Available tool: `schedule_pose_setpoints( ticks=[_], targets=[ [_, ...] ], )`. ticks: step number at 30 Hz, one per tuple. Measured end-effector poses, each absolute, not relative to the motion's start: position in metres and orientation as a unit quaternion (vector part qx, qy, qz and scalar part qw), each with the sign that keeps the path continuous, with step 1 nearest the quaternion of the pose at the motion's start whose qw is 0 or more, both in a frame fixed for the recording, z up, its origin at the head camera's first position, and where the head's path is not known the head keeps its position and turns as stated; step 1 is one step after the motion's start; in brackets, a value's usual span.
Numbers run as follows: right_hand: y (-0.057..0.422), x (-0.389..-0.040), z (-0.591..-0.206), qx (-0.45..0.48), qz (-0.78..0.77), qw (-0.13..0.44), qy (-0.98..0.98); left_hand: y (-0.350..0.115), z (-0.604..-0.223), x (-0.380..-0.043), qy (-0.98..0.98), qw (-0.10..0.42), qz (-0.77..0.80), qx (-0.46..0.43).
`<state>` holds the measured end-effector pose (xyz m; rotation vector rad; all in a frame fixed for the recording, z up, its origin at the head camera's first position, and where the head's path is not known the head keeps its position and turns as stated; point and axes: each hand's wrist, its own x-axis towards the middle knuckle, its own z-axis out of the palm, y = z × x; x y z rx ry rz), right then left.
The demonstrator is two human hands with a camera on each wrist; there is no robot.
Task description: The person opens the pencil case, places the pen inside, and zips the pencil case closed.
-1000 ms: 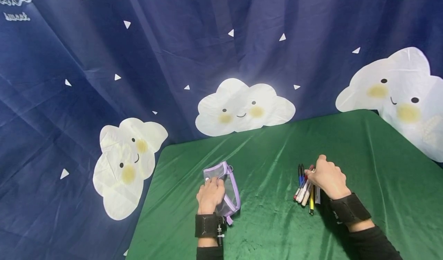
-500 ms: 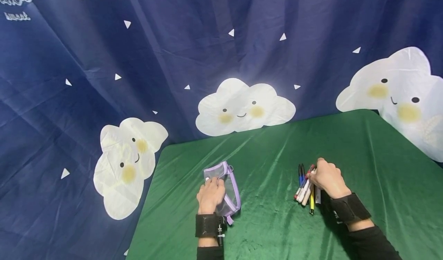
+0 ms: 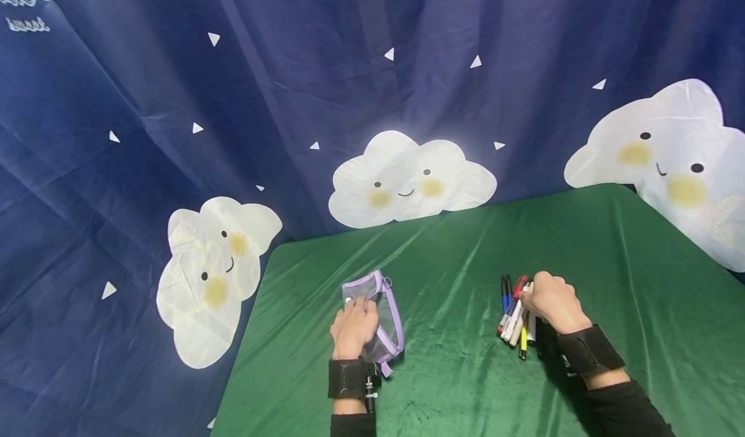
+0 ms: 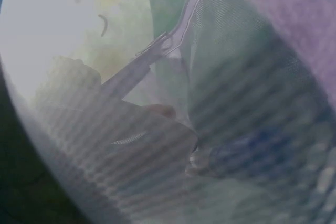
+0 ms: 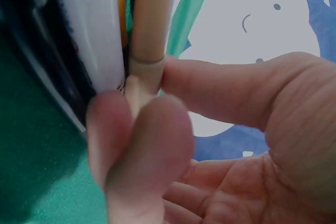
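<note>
My left hand (image 3: 355, 327) lies on the purple-trimmed mesh pouch (image 3: 386, 340); fingers on the mesh, can't tell if they pinch it. Pouch: probably light, floppy, prone to creasing; best held by its stiffer-looking trim. Long axis runs near to far, far end leaning a little left, ring at the far end, small tab at the near one. In the left wrist view a blue blur shows through the mesh, too hazy to name.

Right of the pouch, well apart, the pen bundle on the green cloth (image 3: 448, 333). Leftmost, so closest to the pouch, two blue pens (image 3: 505, 298), black ends pointing away from me. Then a red pen (image 3: 520, 286) and white pens (image 3: 512, 324), near ends slanting toward the pouch side. A yellow pen (image 3: 523, 345) runs almost straight toward me. All likely light, stiff, smooth, apt to roll; mid-barrel is the sensible grip.

Farthest right of the pouch, my right hand (image 3: 555, 302): thumb and fingertips narrow, pinching a beige pen (image 5: 149, 24) beside its ring-like seam. It runs lengthwise up from my fingertips in the right wrist view; which end is the tip, can't tell.
</note>
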<state>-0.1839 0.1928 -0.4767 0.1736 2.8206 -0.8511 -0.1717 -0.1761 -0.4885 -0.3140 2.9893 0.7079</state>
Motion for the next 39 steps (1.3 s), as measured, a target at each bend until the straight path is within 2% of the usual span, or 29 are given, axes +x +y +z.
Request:
schedule_pose_setpoints(
  ticks=[9, 17, 25, 39],
  targets=[
    [0.196, -0.184, -0.473, 0.054, -0.289, 0.102, 0.95, -0.177, -0.489, -0.174, 0.968, 0.027, 0.227, -0.104],
    [0.198, -0.187, -0.472, 0.063, -0.303, 0.082, 0.947, -0.177, -0.489, -0.173, 0.968, 0.031, 0.228, -0.103],
    [0.199, -0.194, -0.463, 0.03, -0.323, -0.015, 0.946, -0.177, -0.489, -0.174, 0.968, 0.029, 0.229, -0.101],
    [0.193, -0.209, -0.43, 0.002, -0.345, -0.081, 0.935, -0.177, -0.488, -0.174, 0.97, 0.031, 0.22, -0.097]
  ],
)
